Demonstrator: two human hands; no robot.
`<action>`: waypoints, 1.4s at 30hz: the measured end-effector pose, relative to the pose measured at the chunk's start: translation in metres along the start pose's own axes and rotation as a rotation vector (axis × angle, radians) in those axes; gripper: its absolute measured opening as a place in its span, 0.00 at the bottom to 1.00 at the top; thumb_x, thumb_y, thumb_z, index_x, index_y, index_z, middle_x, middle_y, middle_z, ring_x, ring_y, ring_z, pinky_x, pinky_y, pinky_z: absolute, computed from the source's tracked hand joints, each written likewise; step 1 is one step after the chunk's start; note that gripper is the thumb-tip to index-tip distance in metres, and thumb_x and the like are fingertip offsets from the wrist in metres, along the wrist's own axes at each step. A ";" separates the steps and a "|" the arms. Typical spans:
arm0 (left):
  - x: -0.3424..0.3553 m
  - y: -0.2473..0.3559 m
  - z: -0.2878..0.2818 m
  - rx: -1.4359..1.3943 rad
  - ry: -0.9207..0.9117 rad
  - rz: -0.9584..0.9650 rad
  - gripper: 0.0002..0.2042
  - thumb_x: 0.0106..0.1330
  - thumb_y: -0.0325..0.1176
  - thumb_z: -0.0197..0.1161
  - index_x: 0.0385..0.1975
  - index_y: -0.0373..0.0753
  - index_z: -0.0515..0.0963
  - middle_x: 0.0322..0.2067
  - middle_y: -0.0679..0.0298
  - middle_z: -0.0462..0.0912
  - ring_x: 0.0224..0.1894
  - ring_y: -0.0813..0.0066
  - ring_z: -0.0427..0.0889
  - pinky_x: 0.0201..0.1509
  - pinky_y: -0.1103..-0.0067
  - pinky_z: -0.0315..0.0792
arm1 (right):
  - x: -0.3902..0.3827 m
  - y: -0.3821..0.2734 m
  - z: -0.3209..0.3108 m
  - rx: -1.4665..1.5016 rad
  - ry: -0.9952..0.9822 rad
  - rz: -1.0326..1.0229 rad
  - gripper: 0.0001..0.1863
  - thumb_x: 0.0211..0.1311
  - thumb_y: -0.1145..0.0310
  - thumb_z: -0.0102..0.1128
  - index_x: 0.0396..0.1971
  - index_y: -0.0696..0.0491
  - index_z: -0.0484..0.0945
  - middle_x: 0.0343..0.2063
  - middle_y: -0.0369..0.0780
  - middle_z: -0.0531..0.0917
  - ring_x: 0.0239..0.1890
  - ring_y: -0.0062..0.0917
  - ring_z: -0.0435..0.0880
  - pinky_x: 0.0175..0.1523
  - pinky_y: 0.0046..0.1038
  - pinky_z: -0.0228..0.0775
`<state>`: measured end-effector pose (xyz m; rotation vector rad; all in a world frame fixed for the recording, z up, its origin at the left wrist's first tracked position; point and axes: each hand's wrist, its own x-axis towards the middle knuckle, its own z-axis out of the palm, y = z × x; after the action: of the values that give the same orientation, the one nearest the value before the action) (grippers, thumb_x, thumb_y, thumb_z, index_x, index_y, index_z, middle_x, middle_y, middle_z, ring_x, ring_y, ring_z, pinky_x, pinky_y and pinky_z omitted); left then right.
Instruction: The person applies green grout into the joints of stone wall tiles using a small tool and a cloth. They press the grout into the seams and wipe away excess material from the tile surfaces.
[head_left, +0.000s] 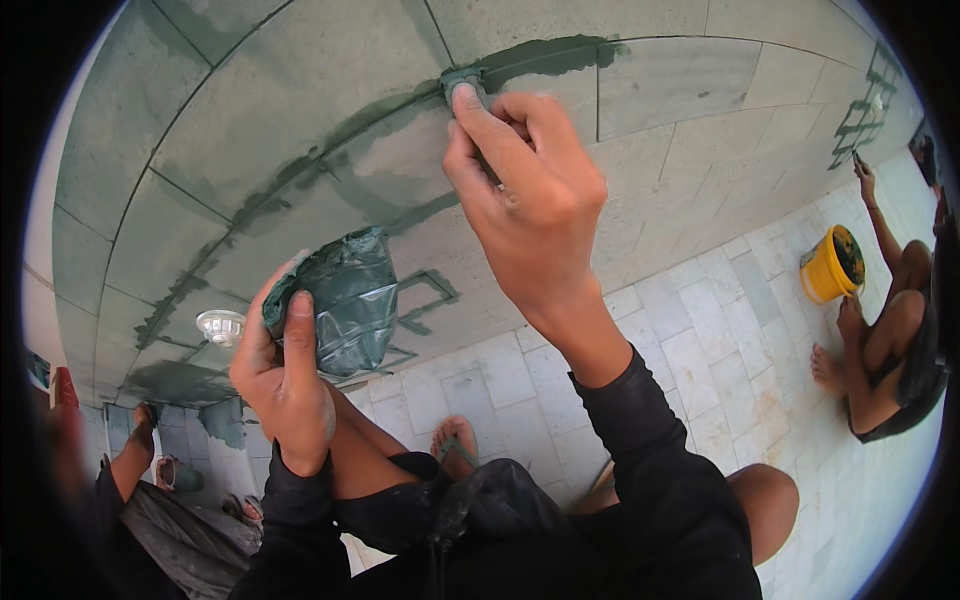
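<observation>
My left hand [290, 365] grips a clear, crumpled plastic container [350, 320] with dark green grout smeared along its rim and inside. Its thumb presses on the near side. Up at the wall, my right hand [535, 185] is closed in a pinch on a small grout-covered applicator [462, 80], whose exact kind my fingers hide. The applicator touches a joint between tiles on the tiled wall [390, 170]. Wet dark green grout [545, 58] spreads along this joint to the right, and thinner smears run along it to the lower left.
A round clear light fitting [220, 327] sits in the wall left of my left hand. At right, a crouching person [890, 340] works on the wall beside a yellow bucket [822, 270] of dark grout. Another person [180, 520] is at lower left. Pale paving [690, 340] lies below.
</observation>
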<state>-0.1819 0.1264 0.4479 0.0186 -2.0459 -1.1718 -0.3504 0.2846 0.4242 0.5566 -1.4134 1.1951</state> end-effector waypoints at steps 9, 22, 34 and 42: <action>0.001 -0.001 -0.004 -0.030 0.016 -0.026 0.15 0.78 0.27 0.61 0.59 0.24 0.78 0.50 0.57 0.85 0.51 0.77 0.81 0.58 0.82 0.73 | 0.017 -0.008 -0.017 0.048 -0.005 0.137 0.11 0.54 0.81 0.74 0.39 0.59 0.89 0.23 0.37 0.80 0.21 0.20 0.76 0.25 0.23 0.65; 0.003 -0.005 -0.003 0.005 0.034 -0.031 0.15 0.78 0.26 0.61 0.59 0.23 0.78 0.50 0.57 0.85 0.50 0.77 0.81 0.57 0.83 0.73 | -0.010 -0.011 -0.004 0.113 -0.080 0.065 0.18 0.53 0.81 0.70 0.47 0.58 0.87 0.36 0.41 0.81 0.34 0.35 0.82 0.34 0.35 0.74; 0.005 -0.009 -0.002 -0.051 0.001 -0.023 0.15 0.78 0.26 0.61 0.59 0.24 0.78 0.50 0.56 0.85 0.52 0.75 0.81 0.59 0.81 0.73 | -0.009 0.008 -0.005 0.180 0.004 0.049 0.15 0.61 0.80 0.73 0.49 0.56 0.89 0.39 0.42 0.89 0.38 0.28 0.84 0.41 0.24 0.76; 0.004 -0.010 -0.004 0.011 0.004 -0.026 0.15 0.78 0.26 0.61 0.59 0.25 0.78 0.50 0.57 0.86 0.51 0.75 0.82 0.60 0.80 0.73 | -0.006 0.002 -0.016 0.424 -0.098 0.420 0.10 0.64 0.79 0.71 0.45 0.59 0.89 0.36 0.42 0.88 0.32 0.24 0.84 0.36 0.24 0.74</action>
<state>-0.1855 0.1159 0.4442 0.0529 -2.0539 -1.1754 -0.3436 0.2980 0.4158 0.6319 -1.4046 1.8513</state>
